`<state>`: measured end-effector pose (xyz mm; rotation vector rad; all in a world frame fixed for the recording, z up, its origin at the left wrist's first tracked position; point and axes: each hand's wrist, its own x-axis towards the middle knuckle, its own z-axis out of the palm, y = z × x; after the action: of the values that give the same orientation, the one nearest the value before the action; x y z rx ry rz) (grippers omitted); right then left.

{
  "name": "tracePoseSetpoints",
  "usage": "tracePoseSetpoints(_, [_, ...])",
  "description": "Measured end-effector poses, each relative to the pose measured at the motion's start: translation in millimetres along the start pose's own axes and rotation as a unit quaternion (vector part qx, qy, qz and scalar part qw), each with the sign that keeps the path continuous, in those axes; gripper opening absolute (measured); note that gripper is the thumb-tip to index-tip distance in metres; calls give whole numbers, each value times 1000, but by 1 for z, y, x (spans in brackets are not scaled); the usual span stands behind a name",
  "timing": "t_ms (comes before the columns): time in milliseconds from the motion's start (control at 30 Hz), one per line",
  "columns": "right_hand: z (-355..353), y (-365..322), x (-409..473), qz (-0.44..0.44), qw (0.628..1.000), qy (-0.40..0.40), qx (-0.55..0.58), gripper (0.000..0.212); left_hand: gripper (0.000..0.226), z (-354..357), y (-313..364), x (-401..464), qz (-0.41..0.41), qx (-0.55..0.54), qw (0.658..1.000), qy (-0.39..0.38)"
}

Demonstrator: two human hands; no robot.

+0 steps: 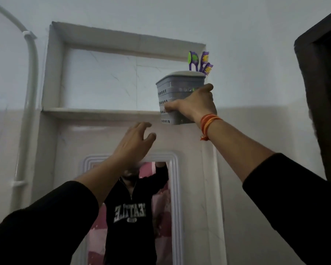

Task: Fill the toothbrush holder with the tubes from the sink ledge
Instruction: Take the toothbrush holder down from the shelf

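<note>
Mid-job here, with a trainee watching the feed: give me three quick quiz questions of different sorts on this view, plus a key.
1. True or false: the left hand is gripping the holder.
2. Multiple choice: what sticks out of the holder's top? A) tubes B) purple toothbrushes C) nothing
3. Fill in: the right hand holds the holder by the ____ end of the shelf.

Key:
1. False; the left hand is open, below the shelf, apart from the holder.
2. B
3. right
</note>
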<state>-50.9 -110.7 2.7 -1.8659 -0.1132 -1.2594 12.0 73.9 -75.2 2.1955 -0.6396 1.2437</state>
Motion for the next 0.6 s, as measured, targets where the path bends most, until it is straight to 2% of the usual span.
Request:
tracePoseSetpoints(233, [24, 63, -117, 50, 998, -41, -7, 129, 47, 18, -37, -113, -46, -69, 995, -54])
tracePoseSetpoints(400, [56, 126, -207, 84, 995, -60, -11, 136, 34, 48, -61, -198, -80, -122, 986, -84])
tracePoseSetpoints(500, [70, 164, -263, 95, 993, -65, -10, 143, 25, 69, -74, -251, -102, -115, 980, -122])
tracePoseSetpoints(600, [81, 202, -319, 120, 989, -84, -20, 149, 37, 95, -91, -304, -138, -81, 970, -182])
